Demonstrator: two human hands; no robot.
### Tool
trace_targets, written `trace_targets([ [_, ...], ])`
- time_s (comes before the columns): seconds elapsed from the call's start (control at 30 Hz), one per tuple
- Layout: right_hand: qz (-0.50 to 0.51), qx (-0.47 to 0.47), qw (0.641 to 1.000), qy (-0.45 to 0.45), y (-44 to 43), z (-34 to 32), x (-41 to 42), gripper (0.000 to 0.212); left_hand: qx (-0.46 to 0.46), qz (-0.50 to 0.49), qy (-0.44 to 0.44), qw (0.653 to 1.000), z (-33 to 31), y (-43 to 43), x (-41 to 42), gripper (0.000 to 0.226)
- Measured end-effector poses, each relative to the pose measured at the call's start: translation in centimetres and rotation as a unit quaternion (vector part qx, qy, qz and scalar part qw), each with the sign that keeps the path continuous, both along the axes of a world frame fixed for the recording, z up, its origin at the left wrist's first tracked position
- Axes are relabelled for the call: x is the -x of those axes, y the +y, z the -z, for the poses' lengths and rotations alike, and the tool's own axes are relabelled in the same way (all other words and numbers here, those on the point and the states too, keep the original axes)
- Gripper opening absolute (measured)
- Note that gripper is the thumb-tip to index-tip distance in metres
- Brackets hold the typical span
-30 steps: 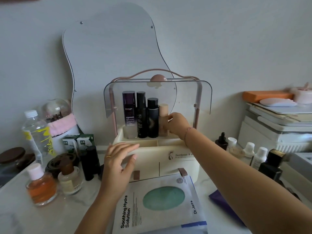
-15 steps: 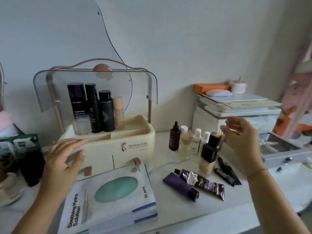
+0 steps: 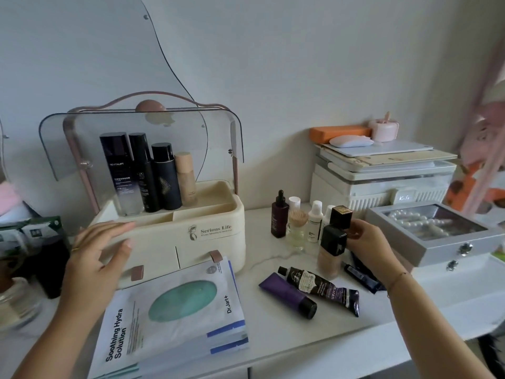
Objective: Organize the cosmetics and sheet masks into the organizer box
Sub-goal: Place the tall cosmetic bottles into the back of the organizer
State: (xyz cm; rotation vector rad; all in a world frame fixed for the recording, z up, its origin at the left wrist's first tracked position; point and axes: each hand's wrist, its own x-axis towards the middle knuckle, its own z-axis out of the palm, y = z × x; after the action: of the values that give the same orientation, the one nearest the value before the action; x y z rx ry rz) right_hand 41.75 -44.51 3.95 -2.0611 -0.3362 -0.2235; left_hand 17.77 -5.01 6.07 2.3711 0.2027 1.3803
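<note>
The right hand [image 3: 366, 244] reaches among the bottles standing on the bench [image 3: 273, 340], its fingers [image 3: 352, 236] curled around the square-capped foundation bottle [image 3: 330, 253], though whether they have closed on it is hard to tell from here. That bottle looks like glass: heavy for its size, smooth and breakable, best taken around the body below the cap. The left hand [image 3: 101, 258] rests open against the front of the organizer box [image 3: 191, 242], holding nothing. The box's lid is up; four tall bottles [image 3: 147, 173] stand in its back compartment, the front ones bare. The sheet masks [image 3: 175, 310] lie stacked before it, thin and floppy.
</note>
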Motion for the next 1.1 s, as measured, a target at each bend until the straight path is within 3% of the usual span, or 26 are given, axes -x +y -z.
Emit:
trace_targets([
  [0.2, 0.031, -0.029, 0.999, -0.014, -1.2, -1.0, 0.6, 0.023, 0.011, 0.009, -0.007, 1.000, -0.2, 0.0, 0.0, 0.032],
  [0.33, 0.061, -0.037, 0.995, -0.072, -1.7, -3.8, 2.0, 0.016, 0.007, 0.017, -0.013, 1.000, -0.1, -0.1, 0.0, 0.035],
  [0.5, 0.045, -0.107, 0.982, -0.151, -0.2, -8.3, 5.2, 0.024, 0.012, 0.016, -0.015, 1.000, 0.0, 0.1, 0.0, 0.032],
  [0.57, 0.007, -0.133, 0.977, -0.165, 1.3, -9.8, 7.1, 0.028, 0.004, 0.009, -0.016, 1.000, 0.0, 0.3, 0.0, 0.023],
  [0.7, -0.175, -0.197, 0.955, -0.138, 6.6, -11.9, 11.3, 0.035, 0.002, 0.009, -0.024, 1.000, 0.0, 0.3, -0.1, 0.029],
  [0.83, -0.294, -0.183, 0.931, -0.116, 14.5, -12.8, 13.0, 0.031, 0.025, 0.023, -0.027, 0.999, -0.3, 0.1, 0.0, 0.030],
  [0.97, -0.230, -0.100, 0.957, -0.144, 21.9, -13.0, 11.1, 0.030, 0.032, 0.030, -0.016, 0.999, -0.5, -0.2, 0.2, 0.030],
  [1.1, -0.137, -0.072, 0.984, -0.085, 25.9, -12.7, 7.7, 0.016, 0.048, 0.038, -0.007, 0.998, -0.8, -0.3, 0.4, 0.032],
])
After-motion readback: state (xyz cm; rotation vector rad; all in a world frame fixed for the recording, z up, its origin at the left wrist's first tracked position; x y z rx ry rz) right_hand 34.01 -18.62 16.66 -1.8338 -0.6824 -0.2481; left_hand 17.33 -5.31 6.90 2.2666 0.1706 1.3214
